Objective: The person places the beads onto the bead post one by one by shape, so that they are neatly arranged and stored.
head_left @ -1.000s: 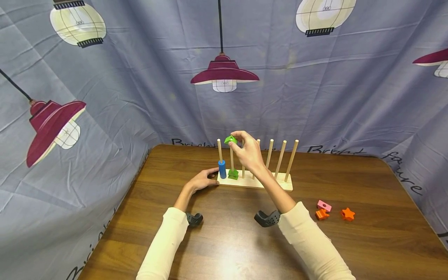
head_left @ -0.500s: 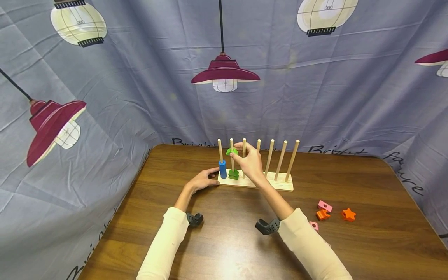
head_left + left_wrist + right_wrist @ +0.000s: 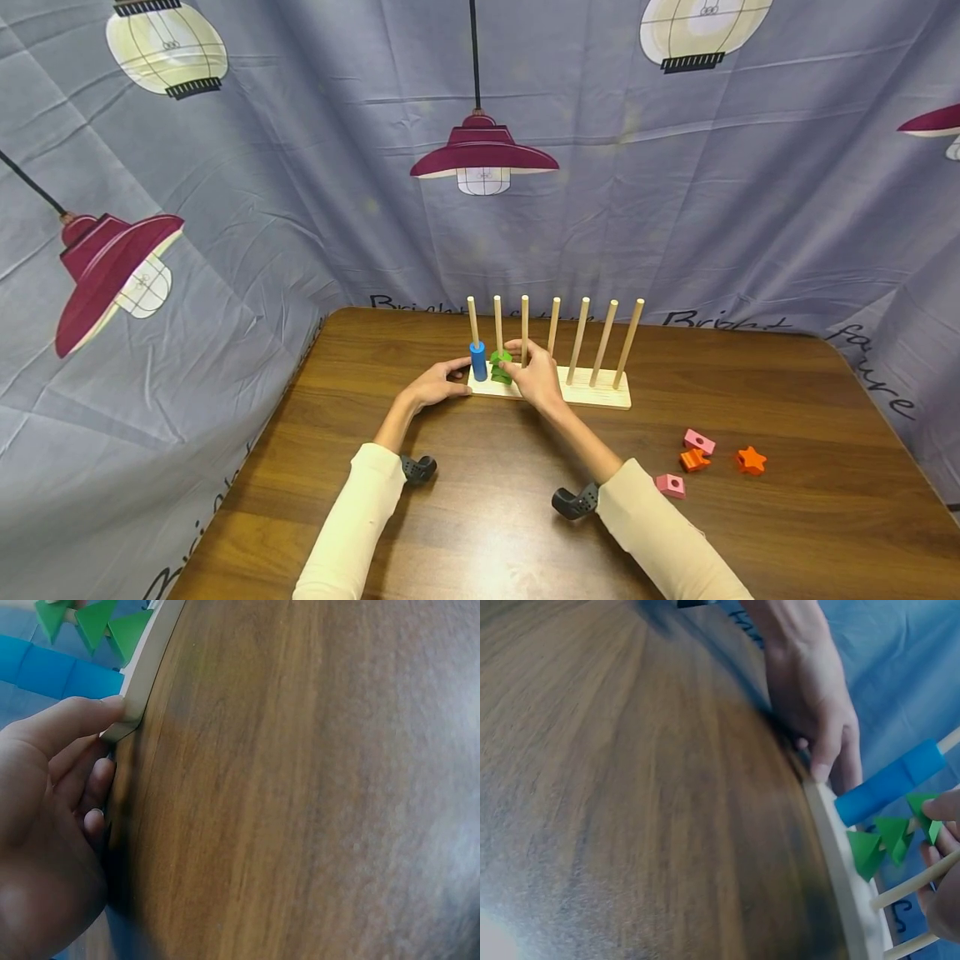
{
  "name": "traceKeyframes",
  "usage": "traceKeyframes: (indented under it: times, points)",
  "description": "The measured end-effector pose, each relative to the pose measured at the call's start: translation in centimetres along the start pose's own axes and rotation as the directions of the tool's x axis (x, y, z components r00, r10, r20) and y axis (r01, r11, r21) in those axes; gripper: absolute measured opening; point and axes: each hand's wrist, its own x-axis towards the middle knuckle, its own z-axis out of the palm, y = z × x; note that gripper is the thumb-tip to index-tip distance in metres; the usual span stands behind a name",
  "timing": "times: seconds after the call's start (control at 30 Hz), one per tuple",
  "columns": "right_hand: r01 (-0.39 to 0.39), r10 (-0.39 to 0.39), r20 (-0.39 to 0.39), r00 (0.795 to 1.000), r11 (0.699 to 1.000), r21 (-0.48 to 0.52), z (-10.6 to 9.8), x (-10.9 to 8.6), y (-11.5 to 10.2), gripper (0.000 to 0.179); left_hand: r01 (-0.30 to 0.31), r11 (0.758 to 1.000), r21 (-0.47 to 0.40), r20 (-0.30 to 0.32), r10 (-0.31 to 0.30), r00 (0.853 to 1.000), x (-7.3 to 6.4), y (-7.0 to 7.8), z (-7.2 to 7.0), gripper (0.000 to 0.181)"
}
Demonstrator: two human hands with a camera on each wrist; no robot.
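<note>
My left hand [image 3: 429, 388] holds the left end of a wooden peg board [image 3: 592, 393], thumb at its front corner and fingers curled behind. Blue cylinders [image 3: 892, 782] sit stacked on the first peg. Two green triangular blocks [image 3: 866, 855] are low on the second peg. My right hand [image 3: 538, 379] pinches a third green triangular block [image 3: 922, 814], threaded on that same peg just above the others. The right wrist view shows a small gap beneath it. Part of the right hand is cut off by that view's edge.
Several bare pegs [image 3: 579, 342] rise from the board's right part. Pink blocks [image 3: 671, 486] and orange pieces lie on the brown table [image 3: 465, 517] at right, including an orange star [image 3: 751, 461]. A grey-blue printed curtain [image 3: 360, 208] hangs behind and beside the table.
My right hand has lowered the green triangular block from the top of the second peg down toward the blocks below. The left hand keeps its place on the peg board.
</note>
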Motion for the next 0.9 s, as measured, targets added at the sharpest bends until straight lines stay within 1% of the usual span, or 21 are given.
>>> traceKeyframes:
  times: [0.17, 0.37, 0.43, 0.5, 0.63, 0.73, 0.83, 0.9]
  points:
    - [-0.013, 0.013, 0.003, 1.000, 1.000, -0.007, 0.2, -0.1, 0.4, 0.030, 0.001, 1.000, -0.003, 0.006, -0.001, 1.000, -0.1, 0.1, 0.0, 0.070]
    - [-0.004, 0.004, -0.008, 1.000, 1.000, -0.016, 0.1, -0.2, 0.6, 0.031, 0.002, 1.000, 0.004, -0.001, -0.002, 1.000, 0.0, 0.2, 0.0, 0.069]
    - [-0.004, 0.004, 0.004, 1.000, 1.000, -0.026, -0.2, -0.4, 0.5, 0.034, 0.003, 1.000, 0.005, -0.004, -0.003, 1.000, 0.0, 0.2, 0.0, 0.069]
    - [-0.007, 0.008, 0.034, 0.999, 0.999, -0.038, -0.6, -0.6, 0.3, 0.038, 0.004, 1.000, 0.007, -0.007, -0.004, 1.000, 0.0, 0.3, 0.0, 0.069]
    - [-0.019, 0.028, 0.131, 0.991, 0.997, -0.070, -2.0, -1.4, -0.6, 0.050, -0.005, 1.000, 0.005, -0.008, 0.005, 1.000, 0.0, 0.3, 0.0, 0.069]
    - [-0.013, 0.030, 0.191, 0.981, 0.996, -0.088, -3.5, -2.2, -1.4, 0.055, -0.005, 1.000, 0.002, -0.003, 0.005, 1.000, 0.1, 0.2, 0.0, 0.069]
    - [0.027, -0.006, 0.227, 0.974, 0.996, -0.089, -5.3, -3.0, -1.8, 0.051, -0.004, 1.000, 0.008, -0.004, 0.004, 1.000, 0.1, 0.1, 0.0, 0.069]
    - [0.060, -0.035, 0.228, 0.973, 0.993, -0.104, -6.7, -3.5, -1.7, 0.046, -0.001, 1.000, 0.010, -0.005, 0.001, 1.000, 0.1, 0.1, 0.0, 0.069]
